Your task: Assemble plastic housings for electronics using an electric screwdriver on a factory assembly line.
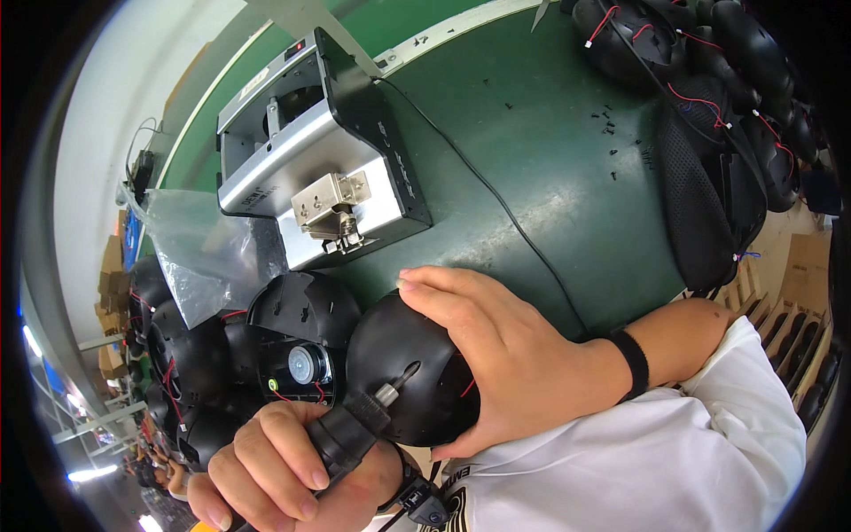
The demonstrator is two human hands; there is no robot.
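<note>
The work appears to be part-way through: a black round housing (394, 332) is being held just above the near edge of the green bench (496, 142), and a power driver (350, 434) is brought up to it, with the bit set at or in a slanted oval recess on its curved face. Whether a screw is seated there cannot be told. A short red wire (468, 387) is seen at the housing's right side, beside the palm. Beside it, a shell half (306, 306) and an open piece with a round speaker (303, 364) exposed are left unjoined, and more black shells with loose leads are heaped at the far left and on the right; small dark screws (608, 130) are scattered unused on the bench. The housing is gripped by the right hand (523, 355), its fingers spread over the far side and the thumb pressed to the near side, so that the housing lies between them, to the left of the palm. The driver is clamped in the curled fingers of the left hand (275, 470), which are kept off the housing; only the bit end is placed against it.
</note>
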